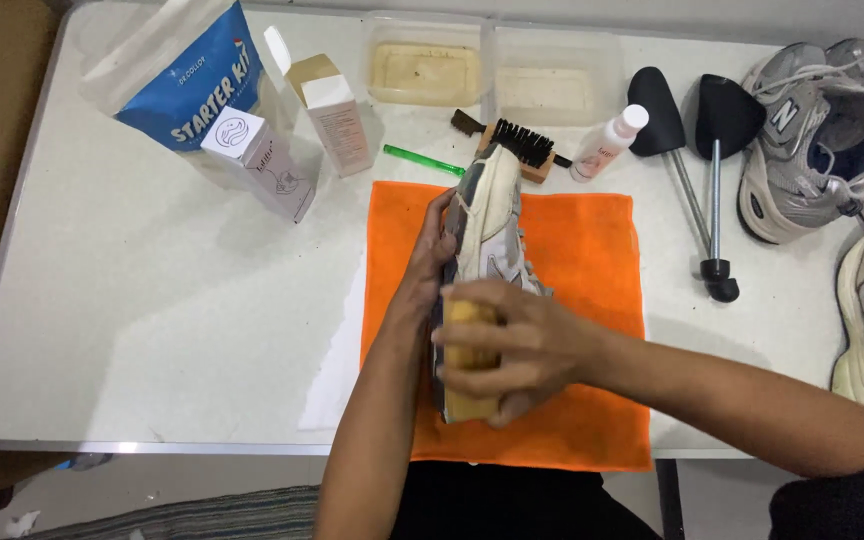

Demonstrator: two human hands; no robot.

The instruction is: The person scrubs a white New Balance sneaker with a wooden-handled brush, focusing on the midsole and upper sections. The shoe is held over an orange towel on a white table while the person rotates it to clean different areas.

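Head view shows a grey and cream sneaker (492, 215) standing on edge over an orange cloth (592, 300) spread on the white table (152, 300), its long axis running near to far, with one end pointing at the far brush and the other hidden under the hands. The left hand (430, 265) lies along the shoe's left side, fingers curled against it and steadying it. The right hand (512, 345) comes in from the right and is closed over a yellow sponge block (467, 365) pressed against the near part of the shoe; the block thus sits directly under the right fingers, with the shoe extending away from them toward the far edge. Both hands touch the shoe; the right alone holds the block. Two clear plastic tubs (492, 65) stand side by side at the far edge: the left one holds yellowish liquid, while the right one's contents cannot be made out. Just beyond the cloth lie a black-bristled wooden brush (522, 145), a green stick (422, 160) and a small white bottle (607, 145). Two black shoe trees (697, 130) and further grey sneakers (812, 140) lie to the right; boxes and a blue pouch (187, 75) stand far left.
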